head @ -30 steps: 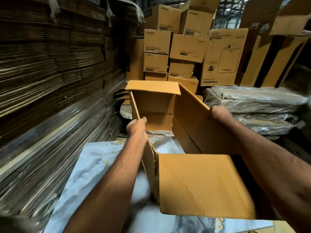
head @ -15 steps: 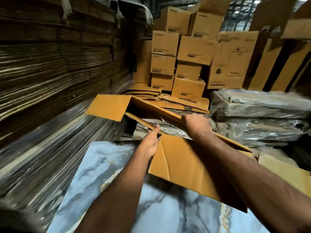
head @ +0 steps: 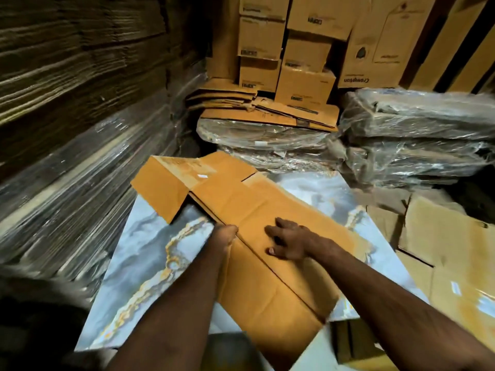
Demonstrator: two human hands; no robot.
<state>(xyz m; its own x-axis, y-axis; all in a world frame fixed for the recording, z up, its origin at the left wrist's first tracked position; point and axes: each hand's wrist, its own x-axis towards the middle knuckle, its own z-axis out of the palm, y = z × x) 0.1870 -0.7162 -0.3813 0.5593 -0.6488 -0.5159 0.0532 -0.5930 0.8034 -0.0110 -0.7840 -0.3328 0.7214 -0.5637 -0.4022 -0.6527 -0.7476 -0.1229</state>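
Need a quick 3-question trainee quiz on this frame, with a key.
1. True or false: the cardboard box stands upright and open.
2. The right hand is: A) pinching a flap, B) pressing flat on the box with fingers spread, C) lifted clear of the box.
3. Fill in: the box lies on a ____-patterned surface.

Key: 1 false, it lies flattened. 2 B. 3 marble.

Looks like a packaging warehouse. Holds sealed printed cartons [head: 305,87] stacked high at the back, shrink-wrapped bundles [head: 417,116] of flat cardboard beside them, and tall stacks of flattened board [head: 67,49] along the left.
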